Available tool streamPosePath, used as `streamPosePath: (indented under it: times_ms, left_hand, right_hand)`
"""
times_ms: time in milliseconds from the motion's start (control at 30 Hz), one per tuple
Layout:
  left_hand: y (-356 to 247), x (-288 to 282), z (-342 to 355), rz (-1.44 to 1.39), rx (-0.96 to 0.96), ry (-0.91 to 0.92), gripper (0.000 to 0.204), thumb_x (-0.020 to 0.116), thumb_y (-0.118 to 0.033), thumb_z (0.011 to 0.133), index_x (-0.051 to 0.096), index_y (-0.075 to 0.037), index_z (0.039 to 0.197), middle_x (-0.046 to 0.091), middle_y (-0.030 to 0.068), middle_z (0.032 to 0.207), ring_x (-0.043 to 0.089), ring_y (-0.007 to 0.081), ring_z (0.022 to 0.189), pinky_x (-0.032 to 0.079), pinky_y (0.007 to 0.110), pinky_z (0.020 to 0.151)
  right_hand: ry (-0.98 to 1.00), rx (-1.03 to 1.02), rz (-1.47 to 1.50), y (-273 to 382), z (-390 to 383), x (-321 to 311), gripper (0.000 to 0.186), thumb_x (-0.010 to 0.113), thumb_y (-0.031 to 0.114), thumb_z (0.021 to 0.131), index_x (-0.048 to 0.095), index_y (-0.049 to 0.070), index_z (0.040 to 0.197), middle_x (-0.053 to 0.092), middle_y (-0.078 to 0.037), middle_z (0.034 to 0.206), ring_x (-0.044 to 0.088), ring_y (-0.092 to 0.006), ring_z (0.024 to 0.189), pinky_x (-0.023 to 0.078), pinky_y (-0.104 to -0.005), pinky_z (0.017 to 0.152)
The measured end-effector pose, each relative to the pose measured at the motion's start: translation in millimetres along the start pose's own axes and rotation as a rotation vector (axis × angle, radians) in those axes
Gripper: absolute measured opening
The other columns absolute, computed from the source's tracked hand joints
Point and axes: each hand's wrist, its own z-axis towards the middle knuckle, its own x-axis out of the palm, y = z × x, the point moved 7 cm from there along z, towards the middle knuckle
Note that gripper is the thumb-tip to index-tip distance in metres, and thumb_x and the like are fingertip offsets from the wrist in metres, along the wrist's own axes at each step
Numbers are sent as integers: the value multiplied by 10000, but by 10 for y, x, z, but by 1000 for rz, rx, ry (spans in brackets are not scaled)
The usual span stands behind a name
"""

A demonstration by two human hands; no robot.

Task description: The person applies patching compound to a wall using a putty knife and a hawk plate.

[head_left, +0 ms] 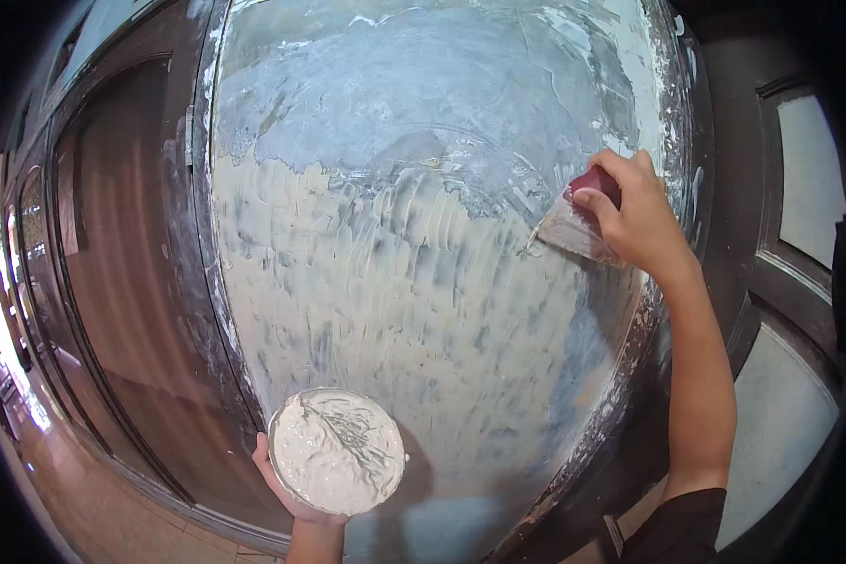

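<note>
My left hand holds up a round tub of whitish putty from below and the left side, near the lower middle of the view. Up at the right, my right hand is closed around the dark red handle of a putty knife. Its wide, putty-smeared blade lies tilted against the wall panel. Uneven cream putty with upright streaks covers the panel's middle; above it the surface is bluish grey. Most left fingers are hidden behind the tub.
Dark wooden frames spattered with white edge the panel on both sides. A brown glazed door stands at the left, with tiled floor below it. At the right is a dark door with pale panels.
</note>
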Motion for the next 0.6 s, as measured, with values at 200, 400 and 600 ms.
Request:
streamPosePath:
  times_ms: [200, 400, 600]
  left_hand:
    - [6, 13, 7, -2, -3, -34, 753, 382, -650, 962, 562, -32, 1351, 624, 174, 1300, 623, 364, 1137, 535, 517, 952]
    - [-37, 29, -12, -6, -8, -3, 753, 385, -647, 964, 557, -27, 1357, 619, 172, 1308, 618, 373, 1143, 528, 530, 960]
    - [-141, -60, -25, -32, -4, 31, 766, 379, -648, 970, 544, -20, 1377, 618, 190, 1326, 624, 384, 1155, 522, 543, 986]
  right_hand:
    - [82, -91, -79, 206, -62, 146, 183, 733, 168, 871, 641, 65, 992, 667, -94, 927, 502, -322, 993, 336, -466, 893]
    - [49, -148, -172, 256, 58, 30, 256, 768, 117, 824, 646, 66, 1043, 679, -75, 971, 508, -293, 1002, 347, -432, 903]
    - [143, -42, -122, 253, 48, 36, 176, 746, 151, 855, 669, 60, 985, 700, -101, 944, 512, -313, 1035, 335, -451, 909]
